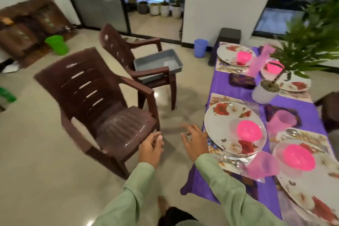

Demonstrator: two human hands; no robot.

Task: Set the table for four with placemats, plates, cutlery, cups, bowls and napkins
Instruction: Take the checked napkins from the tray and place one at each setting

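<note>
Your left hand point(151, 147) hangs in the air off the long edge of the table covered with a purple cloth point(222, 83). Its fingers are loosely curled and it holds nothing. Your right hand point(195, 142) is closer to that edge, just beside it. Its fingers are spread and relaxed, and it grips nothing and touches nothing.

On the table, four round white plates with red flower print each carry a bright pink plastic bowl.
- The plate by the table's near long edge point(224, 122) lies on a floral placemat point(218, 100), and its bowl point(248, 130) sits toward the table's middle.
- A knife and spoon point(233, 160) lie on the same mat, next to the plate.
- A translucent pink cup point(260, 166) beside them looks tilted; blur prevents a firm reading.
- A second pink cup point(281, 121) stands toward the table's centre line, by a dark folded napkin point(271, 110).
- A white pot with a green plant point(264, 93) stands at the table's middle.

Off the table's long edge, bare tiled floor point(187, 97) separates it from two brown plastic armchairs. The nearer chair point(102, 108) stands just beside your left hand. The farther chair point(126, 53) holds a grey plastic tray point(157, 62) across its arms. A blue bin point(200, 47) stands on the floor near the table's far corner.
</note>
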